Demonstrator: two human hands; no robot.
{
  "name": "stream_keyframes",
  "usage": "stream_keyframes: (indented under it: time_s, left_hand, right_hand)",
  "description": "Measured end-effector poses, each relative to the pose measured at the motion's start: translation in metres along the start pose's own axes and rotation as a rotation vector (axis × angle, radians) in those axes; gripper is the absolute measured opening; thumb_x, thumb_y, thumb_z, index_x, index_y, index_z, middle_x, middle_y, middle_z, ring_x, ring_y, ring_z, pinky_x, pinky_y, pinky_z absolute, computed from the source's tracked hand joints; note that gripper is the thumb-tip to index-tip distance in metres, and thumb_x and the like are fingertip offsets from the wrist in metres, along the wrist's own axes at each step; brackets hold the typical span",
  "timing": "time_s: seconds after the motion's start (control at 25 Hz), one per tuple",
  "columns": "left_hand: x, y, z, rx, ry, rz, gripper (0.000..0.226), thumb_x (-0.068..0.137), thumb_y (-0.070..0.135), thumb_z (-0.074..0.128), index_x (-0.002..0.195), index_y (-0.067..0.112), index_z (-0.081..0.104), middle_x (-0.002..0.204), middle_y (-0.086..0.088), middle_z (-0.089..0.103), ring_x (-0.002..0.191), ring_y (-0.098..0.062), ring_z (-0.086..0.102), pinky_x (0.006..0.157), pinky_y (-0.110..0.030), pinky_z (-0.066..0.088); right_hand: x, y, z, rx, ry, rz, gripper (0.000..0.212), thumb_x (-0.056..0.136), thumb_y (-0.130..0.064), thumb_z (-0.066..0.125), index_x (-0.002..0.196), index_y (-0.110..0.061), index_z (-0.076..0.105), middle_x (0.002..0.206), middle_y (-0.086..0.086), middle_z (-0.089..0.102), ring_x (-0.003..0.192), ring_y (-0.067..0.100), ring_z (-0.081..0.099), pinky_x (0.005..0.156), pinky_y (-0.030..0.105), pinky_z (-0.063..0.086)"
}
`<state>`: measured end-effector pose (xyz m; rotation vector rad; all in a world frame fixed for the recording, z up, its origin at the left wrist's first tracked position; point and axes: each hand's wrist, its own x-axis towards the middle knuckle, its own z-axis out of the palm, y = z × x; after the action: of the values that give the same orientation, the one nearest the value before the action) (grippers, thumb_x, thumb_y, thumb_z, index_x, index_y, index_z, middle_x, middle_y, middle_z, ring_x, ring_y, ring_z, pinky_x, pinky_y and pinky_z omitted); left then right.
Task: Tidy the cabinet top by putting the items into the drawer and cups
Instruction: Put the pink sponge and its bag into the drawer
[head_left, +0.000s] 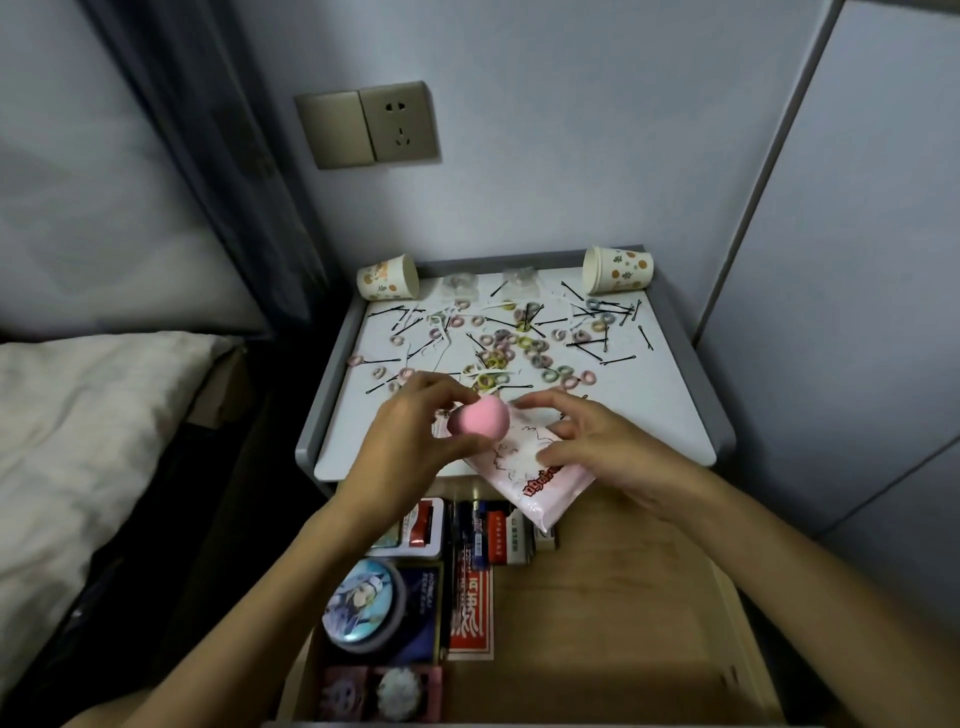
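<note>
Head view: pink sponge (470, 422) is pinched btwn thumb and curled fingers of the left hand (410, 447), just above the front edge of the cabinet top (660, 415). Beside it, the pink packet (535, 480) is gripped by the right hand (597, 447), fingers bent over its top, thumb at its side. The packet overhangs that front edge, above the open drawer (623, 597).

Step in hand is judged to be stowing both. Each is best lowered onto the bare wood at the drawer's right side, packet laid flat, sponge released w/o squeezing.

Hair ties (524, 343) and bobby pins (618, 359) are scattered across the top; cups (387, 278) lie tipped at both back corners. Packet print is partly covered, the drawer front is cut off, and clear bits by the back edge can't be identified.
</note>
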<state>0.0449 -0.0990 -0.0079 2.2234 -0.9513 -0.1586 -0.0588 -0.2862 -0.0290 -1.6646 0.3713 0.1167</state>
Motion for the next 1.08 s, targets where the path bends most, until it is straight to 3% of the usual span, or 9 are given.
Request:
stream_keyframes:
  time_s: [0.08, 0.2, 0.36, 0.48, 0.56, 0.64, 0.76, 0.88, 1.08]
  left_hand:
    - [-0.001, -0.002, 0.0, 0.148, -0.075, 0.148, 0.04, 0.074, 0.024, 0.082, 0.111, 0.027, 0.066, 0.106, 0.013, 0.061, 0.089, 0.001, 0.055, 0.077, -0.02, 0.048]
    - [-0.005, -0.004, 0.006, 0.172, -0.184, 0.257, 0.043, 0.073, 0.02, 0.083, 0.113, 0.026, 0.067, 0.105, 0.012, 0.064, 0.087, -0.001, 0.056, 0.076, -0.019, 0.049]
    - [-0.013, -0.01, 0.011, 0.021, -0.209, 0.206, 0.044, 0.071, 0.014, 0.084, 0.11, 0.025, 0.065, 0.099, 0.013, 0.066, 0.086, -0.002, 0.062, 0.075, -0.023, 0.053]
    - [-0.016, -0.009, 0.009, -0.035, -0.224, 0.193, 0.044, 0.071, 0.016, 0.084, 0.109, 0.023, 0.063, 0.097, 0.012, 0.066, 0.086, -0.005, 0.064, 0.074, -0.026, 0.054]
    - [-0.012, -0.012, 0.007, -0.055, -0.174, 0.099, 0.041, 0.075, 0.026, 0.082, 0.111, 0.025, 0.061, 0.104, 0.014, 0.065, 0.09, -0.003, 0.062, 0.073, -0.024, 0.053]
    - [-0.002, -0.025, 0.011, -0.076, -0.023, -0.179, 0.036, 0.083, 0.037, 0.073, 0.114, 0.022, 0.06, 0.11, 0.01, 0.064, 0.093, -0.007, 0.062, 0.071, -0.025, 0.051]
    - [0.02, -0.043, 0.026, 0.275, 0.035, -0.527, 0.065, 0.085, 0.063, 0.058, 0.126, 0.013, 0.051, 0.124, -0.009, 0.059, 0.108, -0.027, 0.059, 0.087, -0.042, 0.05]
    - [0.041, -0.039, 0.042, 0.429, -0.087, -0.616, 0.085, 0.081, 0.068, 0.059, 0.14, 0.01, 0.038, 0.139, -0.017, 0.044, 0.125, -0.036, 0.047, 0.098, -0.046, 0.041]
    - [0.063, -0.038, 0.051, 0.469, -0.139, -0.629, 0.088, 0.077, 0.053, 0.073, 0.141, 0.007, 0.033, 0.14, -0.02, 0.041, 0.126, -0.035, 0.046, 0.098, -0.042, 0.042]
  right_hand:
    - [0.0, 0.001, 0.003, -0.012, -0.034, -0.014, 0.047, 0.085, 0.003, 0.056, 0.115, -0.031, 0.065, 0.112, 0.004, 0.07, 0.1, 0.018, 0.068, 0.092, 0.037, 0.051]
    - [-0.003, 0.008, 0.009, -0.014, -0.155, -0.018, 0.032, 0.078, -0.017, 0.058, 0.107, -0.02, 0.072, 0.109, 0.002, 0.071, 0.102, 0.016, 0.064, 0.093, 0.033, 0.045]
    - [-0.006, 0.011, 0.01, 0.033, -0.281, 0.009, 0.039, 0.083, -0.038, 0.07, 0.11, -0.01, 0.072, 0.111, 0.004, 0.072, 0.109, 0.017, 0.063, 0.103, 0.034, 0.041]
    - [-0.004, 0.011, 0.016, -0.035, -0.244, 0.03, 0.041, 0.082, -0.044, 0.069, 0.106, -0.012, 0.074, 0.106, 0.005, 0.074, 0.11, 0.021, 0.064, 0.106, 0.037, 0.042]
    - [-0.001, 0.009, 0.015, -0.082, -0.156, 0.042, 0.03, 0.084, -0.036, 0.07, 0.102, -0.013, 0.075, 0.1, 0.004, 0.075, 0.105, 0.022, 0.066, 0.099, 0.035, 0.044]
    - [-0.001, 0.006, 0.005, -0.055, -0.012, 0.067, 0.022, 0.086, -0.028, 0.068, 0.1, -0.012, 0.075, 0.095, 0.003, 0.076, 0.096, 0.021, 0.069, 0.088, 0.03, 0.048]
    - [-0.002, 0.002, -0.008, 0.069, 0.185, 0.095, 0.018, 0.087, -0.024, 0.067, 0.1, -0.014, 0.074, 0.092, 0.002, 0.076, 0.088, 0.015, 0.069, 0.074, 0.022, 0.047]
    - [-0.001, 0.003, -0.007, 0.083, 0.215, 0.107, 0.016, 0.087, -0.025, 0.068, 0.099, -0.016, 0.073, 0.095, 0.0, 0.075, 0.089, 0.01, 0.066, 0.07, 0.02, 0.043]
    - [-0.001, 0.003, -0.012, 0.152, 0.221, 0.091, 0.017, 0.086, -0.026, 0.069, 0.1, -0.017, 0.074, 0.097, 0.002, 0.075, 0.096, 0.016, 0.067, 0.079, 0.024, 0.047]
